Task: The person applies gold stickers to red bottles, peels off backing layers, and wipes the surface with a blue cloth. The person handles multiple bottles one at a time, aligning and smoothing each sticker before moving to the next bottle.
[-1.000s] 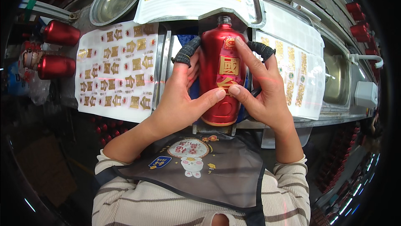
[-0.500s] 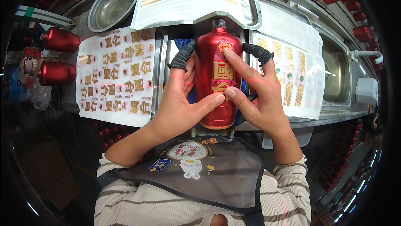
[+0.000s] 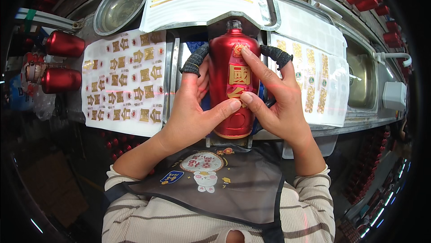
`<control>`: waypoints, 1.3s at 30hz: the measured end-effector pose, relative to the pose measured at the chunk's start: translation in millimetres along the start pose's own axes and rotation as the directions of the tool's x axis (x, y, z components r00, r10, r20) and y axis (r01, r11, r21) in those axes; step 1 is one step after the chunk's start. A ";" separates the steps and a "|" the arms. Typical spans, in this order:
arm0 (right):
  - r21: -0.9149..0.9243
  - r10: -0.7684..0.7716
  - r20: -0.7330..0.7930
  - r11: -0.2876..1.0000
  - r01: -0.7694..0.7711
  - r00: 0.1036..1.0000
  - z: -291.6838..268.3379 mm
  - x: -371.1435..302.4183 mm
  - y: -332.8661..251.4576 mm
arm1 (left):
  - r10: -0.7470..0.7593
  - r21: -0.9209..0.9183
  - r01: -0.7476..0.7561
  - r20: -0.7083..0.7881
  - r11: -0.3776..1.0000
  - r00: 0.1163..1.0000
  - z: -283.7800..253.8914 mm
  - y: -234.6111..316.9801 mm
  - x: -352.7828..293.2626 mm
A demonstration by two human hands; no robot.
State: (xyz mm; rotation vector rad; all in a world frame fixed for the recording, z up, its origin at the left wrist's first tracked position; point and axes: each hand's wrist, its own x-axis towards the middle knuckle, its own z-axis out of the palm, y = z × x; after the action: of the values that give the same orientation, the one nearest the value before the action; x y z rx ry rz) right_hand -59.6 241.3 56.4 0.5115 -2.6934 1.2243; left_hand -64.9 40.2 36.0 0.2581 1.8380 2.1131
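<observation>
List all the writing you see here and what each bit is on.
I'll describe, not quote.
Red bottle: large gold characters, lower one partly covered.
Left sheet: rows of gold characters; tiny marks are unreadable.
Apron: red characters on a round patch; small writing on a blue badge.
Right sheet: gold strips; any lettering is too small to read.

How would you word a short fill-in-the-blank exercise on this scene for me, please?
1. The left hand and right hand both touch a bottle whose main body colour is ____.
2. The bottle's neck points ____ the person's body.
3. The round metal bowl stands to the ____ of the bottle.
4. The metal sink near the white tap lies to the bottle's ____.

Missing words: red; away from; left; right.
</observation>
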 end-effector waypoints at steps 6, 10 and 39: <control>0.231 0.372 0.073 0.896 -0.379 0.925 -8.4 -2.4 3.0 | -0.002 -0.042 -0.001 -0.059 0.999 0.998 -6.2 7.1 8.0; 0.604 0.437 0.064 0.699 -0.383 0.897 -4.1 12.4 6.7 | -0.071 -0.171 0.044 -0.159 0.984 0.985 -8.9 19.6 33.6; 0.723 0.444 0.091 0.586 -0.366 0.891 15.2 44.8 18.6 | -0.096 -0.244 0.048 -0.188 0.969 0.978 2.4 19.8 55.5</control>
State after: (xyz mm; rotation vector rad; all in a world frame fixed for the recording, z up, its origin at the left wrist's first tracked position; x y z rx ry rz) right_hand -107.8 230.2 45.0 -0.1481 -2.1817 2.4014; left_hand -118.2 60.1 51.6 -0.0797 1.6428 2.3519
